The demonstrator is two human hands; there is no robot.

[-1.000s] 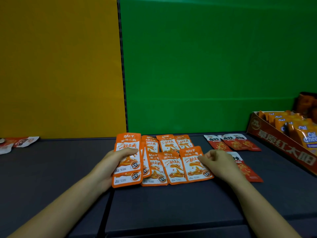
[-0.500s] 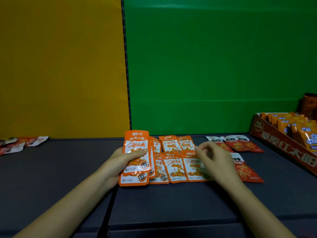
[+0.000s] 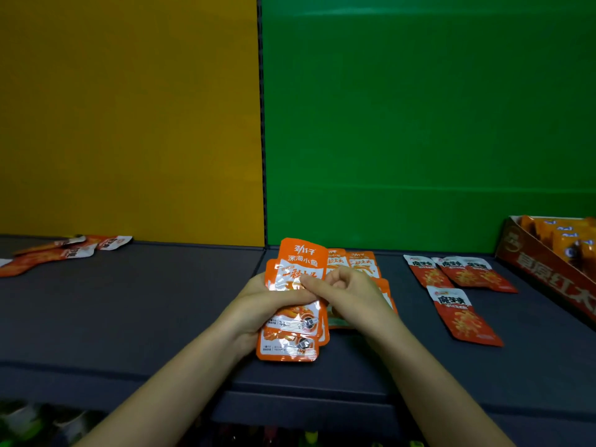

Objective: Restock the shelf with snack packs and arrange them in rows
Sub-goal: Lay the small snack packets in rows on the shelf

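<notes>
My left hand (image 3: 271, 304) grips a stack of orange snack packs (image 3: 295, 333), held upright just above the dark shelf (image 3: 145, 317). My right hand (image 3: 350, 291) has come up against the stack, with thumb and forefinger pinching the front pack near its middle. Behind my hands, more orange packs (image 3: 361, 264) lie flat in rows on the shelf; my right hand hides most of them. Three red snack packs (image 3: 462, 314) lie flat to the right.
An open cardboard display box (image 3: 548, 269) of orange packets stands at the far right. Loose red and white packs (image 3: 64, 251) lie at the back left. Yellow and green back panels rise behind the shelf. The shelf's front edge runs just below my wrists.
My right hand moved left from the laid-out packs to the stack in my left hand and pinched its front pack. The view shifted right and down.
</notes>
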